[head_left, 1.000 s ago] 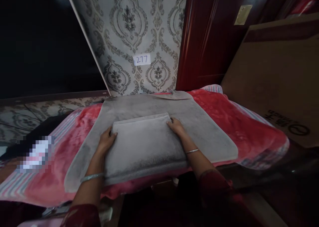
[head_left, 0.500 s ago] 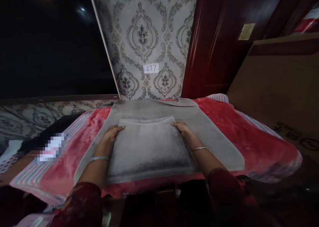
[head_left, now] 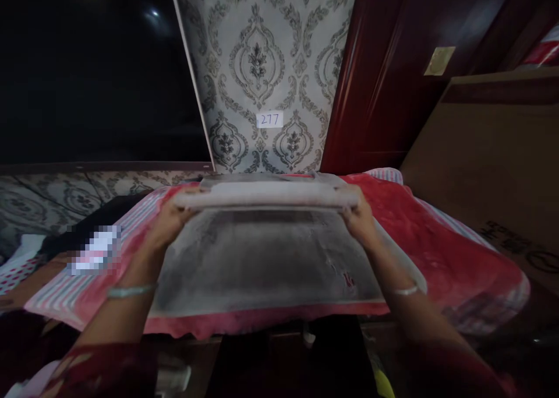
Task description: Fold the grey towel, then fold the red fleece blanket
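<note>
A folded grey cloth (head_left: 266, 196) with a soft-looking surface is lifted at the far side of the work surface, its long rounded edge facing me. My left hand (head_left: 172, 214) is closed round its left end. At the right end, my right hand (head_left: 358, 217) grips it the same way. Below and behind it lies a larger grey cloth (head_left: 266, 264), spread flat, with a small red mark near its lower right. Motion blurs the lifted cloth and both hands a little.
Under the grey cloth lies a red blanket (head_left: 419, 252) with striped borders. A large dark screen (head_left: 96, 71) stands at the left, and a cardboard box (head_left: 493, 153) is on the right. A paper label (head_left: 269, 119) reading 277 is on the patterned wall.
Both hands have raised the folded cloth and carried it away from me, tipping it edge-on. The flat grey cloth beneath it, with its red mark, now shows.
</note>
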### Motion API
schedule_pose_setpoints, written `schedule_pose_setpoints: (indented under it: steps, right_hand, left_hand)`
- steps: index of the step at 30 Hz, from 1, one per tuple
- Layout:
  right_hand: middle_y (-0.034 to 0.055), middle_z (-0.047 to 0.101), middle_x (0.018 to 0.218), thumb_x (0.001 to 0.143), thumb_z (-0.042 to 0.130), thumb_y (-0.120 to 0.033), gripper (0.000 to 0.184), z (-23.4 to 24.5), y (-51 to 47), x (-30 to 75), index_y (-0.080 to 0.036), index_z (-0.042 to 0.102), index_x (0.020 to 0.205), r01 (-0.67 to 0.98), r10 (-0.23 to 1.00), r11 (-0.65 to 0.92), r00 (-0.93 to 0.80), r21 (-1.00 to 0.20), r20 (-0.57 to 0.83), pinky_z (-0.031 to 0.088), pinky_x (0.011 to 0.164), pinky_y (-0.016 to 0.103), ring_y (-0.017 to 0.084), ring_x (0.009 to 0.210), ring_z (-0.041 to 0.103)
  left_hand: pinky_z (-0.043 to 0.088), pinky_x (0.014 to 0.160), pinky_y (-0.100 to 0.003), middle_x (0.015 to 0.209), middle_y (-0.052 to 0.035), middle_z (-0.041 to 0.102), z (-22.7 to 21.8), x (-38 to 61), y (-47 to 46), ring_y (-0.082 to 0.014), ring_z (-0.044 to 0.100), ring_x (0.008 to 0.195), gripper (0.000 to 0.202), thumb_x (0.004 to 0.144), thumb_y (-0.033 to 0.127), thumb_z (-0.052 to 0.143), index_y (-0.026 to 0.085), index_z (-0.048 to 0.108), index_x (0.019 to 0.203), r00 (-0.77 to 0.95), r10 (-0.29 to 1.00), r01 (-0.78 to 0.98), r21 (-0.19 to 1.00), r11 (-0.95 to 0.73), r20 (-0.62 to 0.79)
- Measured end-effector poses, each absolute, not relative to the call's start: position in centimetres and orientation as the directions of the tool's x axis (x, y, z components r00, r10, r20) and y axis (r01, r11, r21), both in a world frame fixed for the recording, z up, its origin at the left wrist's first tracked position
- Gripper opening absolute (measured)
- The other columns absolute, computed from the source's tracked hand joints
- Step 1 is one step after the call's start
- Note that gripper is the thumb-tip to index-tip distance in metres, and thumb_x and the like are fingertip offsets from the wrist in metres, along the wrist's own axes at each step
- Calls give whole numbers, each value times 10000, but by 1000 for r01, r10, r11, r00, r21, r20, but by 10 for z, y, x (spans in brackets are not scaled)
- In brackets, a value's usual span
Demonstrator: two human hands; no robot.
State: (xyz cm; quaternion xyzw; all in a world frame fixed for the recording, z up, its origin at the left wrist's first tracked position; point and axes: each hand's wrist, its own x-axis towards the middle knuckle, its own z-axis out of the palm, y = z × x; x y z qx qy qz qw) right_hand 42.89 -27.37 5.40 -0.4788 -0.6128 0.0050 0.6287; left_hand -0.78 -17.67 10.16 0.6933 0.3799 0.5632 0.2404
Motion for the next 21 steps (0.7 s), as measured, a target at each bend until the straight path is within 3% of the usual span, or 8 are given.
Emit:
schedule_pose_setpoints:
  steps: [2,5,7,12,14,17,19,21]
  right_hand:
    - [64,603,937,752,618,-355,195,7,-305,421,-246,698,892,629,686,412,263,-660,679,479,857,384,258,958,553]
    - [60,541,865,709,631,-355,200,-51,-339,405,-273,735,858,559,837,260,276,-787,472,476,773,353,247,869,542]
    - [61,536,855,703,641,-376,216,-71,-350,397,-285,748,867,496,870,212,297,-842,394,472,746,347,246,850,544]
    - [104,628,1103,708,649,-432,226,-79,-357,396,-274,744,838,386,873,157,377,-909,310,490,847,365,274,1058,592]
    - [92,670,1115,746,616,-464,281,-78,-359,398,-275,743,911,278,885,86,419,-957,201,502,832,360,265,1035,618]
    - [60,714,1049,770,603,-514,431,-76,-360,402,-277,699,1117,-3,886,-62,461,-998,-57,491,649,310,201,765,626]
    - [59,722,1045,763,625,-563,497,-72,-356,404,-269,669,1160,-149,880,-119,442,-982,-173,462,578,277,173,690,611]
    - [62,725,1005,764,636,-616,536,-66,-348,406,-257,661,1162,-187,882,-163,412,-969,-228,446,542,259,170,677,620]
  left_hand:
    - [472,1053,-404,1185,-75,682,59,-17,-203,-291,589,1189,335,569,406,851,223,699,805,207,844,341,772,-536,494]
    - [463,1048,-404,1016,-84,637,-3,-25,-238,-288,611,1083,170,615,358,764,250,734,743,183,924,437,814,-384,337]
    - [477,1020,-403,1018,-87,626,-26,-27,-252,-294,612,1074,168,597,334,747,262,753,749,129,952,449,840,-305,276]
    - [452,1056,-389,1390,-86,613,-28,-28,-259,-351,516,1324,254,530,324,772,252,767,774,67,992,303,946,-118,103]
    - [480,1010,-383,1327,-93,670,-24,-29,-257,-349,560,1277,282,516,334,766,234,751,780,27,999,162,987,21,-25]
    - [530,858,-335,1187,-83,732,-22,-28,-252,-305,639,1125,418,488,333,773,218,749,889,-41,990,-39,990,133,-135]
    - [536,763,-305,1104,-72,747,-20,-25,-246,-269,668,1009,453,494,353,796,208,743,921,-65,986,-95,984,149,-155]
    - [521,667,-287,976,-58,750,-17,-20,-237,-240,674,868,471,507,391,819,201,736,930,-90,976,-66,979,192,-197]
